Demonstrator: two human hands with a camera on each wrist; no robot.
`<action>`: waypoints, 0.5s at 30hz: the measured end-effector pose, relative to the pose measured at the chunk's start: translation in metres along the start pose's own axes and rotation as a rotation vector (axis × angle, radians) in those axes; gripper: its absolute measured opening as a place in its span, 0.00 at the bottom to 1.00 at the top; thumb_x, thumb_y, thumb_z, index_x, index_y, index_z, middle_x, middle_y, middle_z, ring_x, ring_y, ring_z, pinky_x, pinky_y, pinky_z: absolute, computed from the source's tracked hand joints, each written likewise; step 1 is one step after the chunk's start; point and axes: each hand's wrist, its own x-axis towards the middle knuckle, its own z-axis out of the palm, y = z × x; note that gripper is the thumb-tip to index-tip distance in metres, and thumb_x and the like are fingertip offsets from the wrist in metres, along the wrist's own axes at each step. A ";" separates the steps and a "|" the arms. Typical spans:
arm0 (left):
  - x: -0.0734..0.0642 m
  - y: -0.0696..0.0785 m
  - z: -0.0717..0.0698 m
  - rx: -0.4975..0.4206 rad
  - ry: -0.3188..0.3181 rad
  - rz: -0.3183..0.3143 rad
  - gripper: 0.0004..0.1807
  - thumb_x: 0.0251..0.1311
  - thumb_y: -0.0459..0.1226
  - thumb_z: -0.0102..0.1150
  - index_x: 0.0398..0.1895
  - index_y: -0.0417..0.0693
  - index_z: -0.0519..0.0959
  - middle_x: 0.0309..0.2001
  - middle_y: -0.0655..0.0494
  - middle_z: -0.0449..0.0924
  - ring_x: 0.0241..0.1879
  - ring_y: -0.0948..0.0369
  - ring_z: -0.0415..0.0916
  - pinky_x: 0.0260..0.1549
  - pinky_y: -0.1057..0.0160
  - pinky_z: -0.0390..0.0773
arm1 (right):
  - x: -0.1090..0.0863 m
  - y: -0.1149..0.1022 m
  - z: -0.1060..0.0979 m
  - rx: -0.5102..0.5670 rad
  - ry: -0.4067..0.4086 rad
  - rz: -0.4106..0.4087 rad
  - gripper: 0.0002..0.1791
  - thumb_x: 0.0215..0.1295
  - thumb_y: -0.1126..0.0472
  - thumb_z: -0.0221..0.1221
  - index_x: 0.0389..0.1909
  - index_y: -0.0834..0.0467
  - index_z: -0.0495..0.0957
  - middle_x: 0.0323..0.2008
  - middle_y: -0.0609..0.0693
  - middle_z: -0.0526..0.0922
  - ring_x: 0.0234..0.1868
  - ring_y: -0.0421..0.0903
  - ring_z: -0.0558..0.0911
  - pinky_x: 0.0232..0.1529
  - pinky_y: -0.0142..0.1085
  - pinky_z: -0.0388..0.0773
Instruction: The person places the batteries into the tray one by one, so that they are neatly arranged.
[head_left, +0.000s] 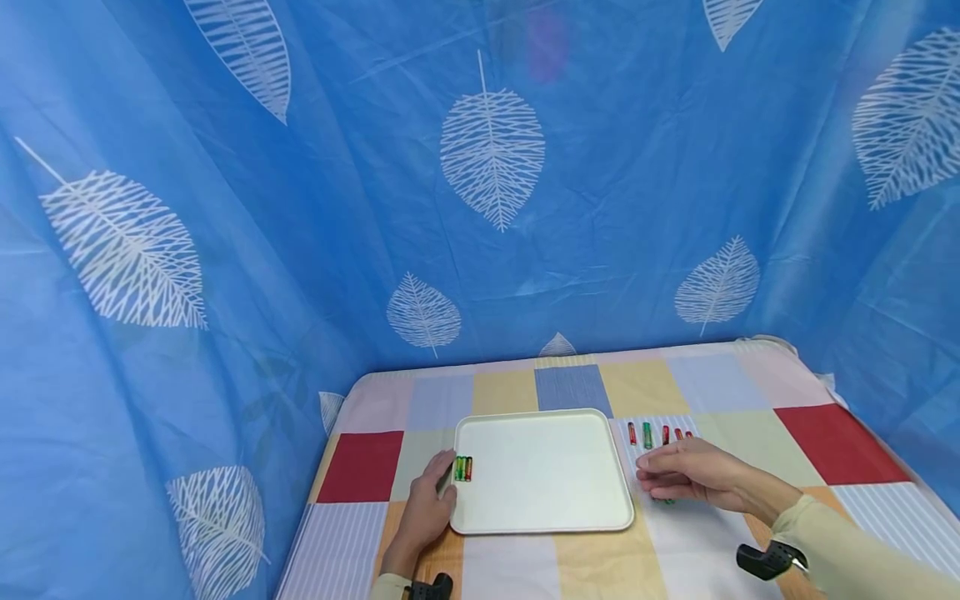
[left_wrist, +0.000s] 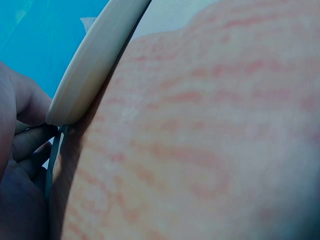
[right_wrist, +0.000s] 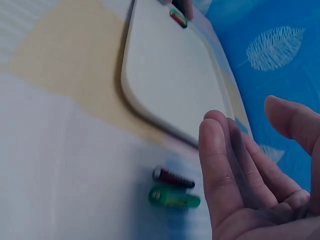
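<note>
On the white tray [head_left: 543,475], a small group of green and red batteries [head_left: 464,468] stands side by side against the left rim. My left hand [head_left: 429,510] rests at that rim, its fingers touching the tray edge [left_wrist: 92,65]. To the right of the tray, my right hand [head_left: 693,475] hovers over the cloth, thumb apart from the fingers, with nothing visible between them. Beyond it lie a red battery [head_left: 632,433], a green battery [head_left: 647,435] and several more red ones. Under the hand, a dark red battery [right_wrist: 172,177] lies alongside a green battery [right_wrist: 174,197].
A patchwork cloth [head_left: 510,575] of coloured squares covers the table. Blue curtains with white leaf prints [head_left: 492,154] hang behind the table and at both sides. Both wrists wear dark straps [head_left: 768,560].
</note>
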 end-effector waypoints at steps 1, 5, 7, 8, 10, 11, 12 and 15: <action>0.000 0.000 0.000 0.000 0.000 0.001 0.31 0.73 0.25 0.56 0.80 0.34 0.71 0.80 0.34 0.69 0.83 0.37 0.62 0.79 0.32 0.63 | -0.003 0.002 -0.005 -0.002 0.002 0.003 0.17 0.78 0.58 0.66 0.55 0.68 0.88 0.47 0.58 0.94 0.45 0.46 0.95 0.52 0.40 0.92; 0.000 0.002 -0.001 -0.003 -0.002 0.004 0.31 0.73 0.25 0.55 0.80 0.34 0.70 0.80 0.33 0.68 0.83 0.37 0.62 0.79 0.32 0.63 | -0.016 0.008 -0.020 -0.022 0.022 0.024 0.18 0.80 0.57 0.64 0.55 0.68 0.88 0.46 0.57 0.94 0.44 0.46 0.95 0.52 0.40 0.92; 0.000 0.002 -0.001 -0.003 -0.004 0.004 0.31 0.74 0.25 0.55 0.80 0.34 0.70 0.80 0.33 0.68 0.83 0.37 0.61 0.79 0.32 0.63 | -0.021 0.012 -0.027 -0.031 0.031 0.032 0.18 0.80 0.57 0.64 0.56 0.69 0.88 0.45 0.57 0.94 0.43 0.46 0.95 0.52 0.40 0.92; 0.000 0.002 -0.001 -0.004 -0.005 0.003 0.31 0.74 0.25 0.55 0.80 0.34 0.70 0.80 0.33 0.68 0.83 0.37 0.61 0.79 0.32 0.63 | -0.022 0.013 -0.029 -0.033 0.039 0.037 0.18 0.80 0.57 0.64 0.56 0.69 0.88 0.44 0.57 0.94 0.43 0.46 0.95 0.52 0.40 0.92; 0.000 0.002 -0.001 -0.007 -0.005 -0.001 0.31 0.74 0.25 0.55 0.80 0.34 0.70 0.81 0.34 0.68 0.83 0.37 0.61 0.79 0.32 0.63 | -0.025 0.017 -0.034 -0.033 0.048 0.042 0.19 0.80 0.57 0.64 0.56 0.70 0.87 0.44 0.57 0.94 0.43 0.46 0.95 0.52 0.40 0.92; 0.000 0.002 -0.001 -0.008 -0.005 -0.003 0.31 0.74 0.25 0.55 0.80 0.34 0.70 0.81 0.34 0.68 0.84 0.37 0.60 0.79 0.32 0.62 | -0.026 0.019 -0.035 -0.034 0.053 0.043 0.19 0.80 0.58 0.64 0.56 0.70 0.87 0.44 0.57 0.94 0.43 0.46 0.95 0.51 0.40 0.92; 0.000 0.002 -0.001 -0.009 -0.006 -0.006 0.31 0.74 0.25 0.55 0.80 0.34 0.70 0.81 0.34 0.68 0.84 0.37 0.60 0.80 0.32 0.62 | -0.026 0.021 -0.037 -0.035 0.060 0.044 0.19 0.80 0.58 0.64 0.56 0.70 0.87 0.44 0.57 0.94 0.42 0.47 0.95 0.51 0.39 0.92; -0.001 0.002 -0.001 -0.011 -0.006 -0.011 0.31 0.74 0.26 0.55 0.80 0.34 0.70 0.81 0.34 0.67 0.84 0.38 0.60 0.80 0.32 0.62 | -0.024 0.027 -0.039 -0.062 0.088 0.041 0.18 0.79 0.58 0.65 0.54 0.71 0.88 0.42 0.57 0.94 0.40 0.46 0.95 0.48 0.38 0.92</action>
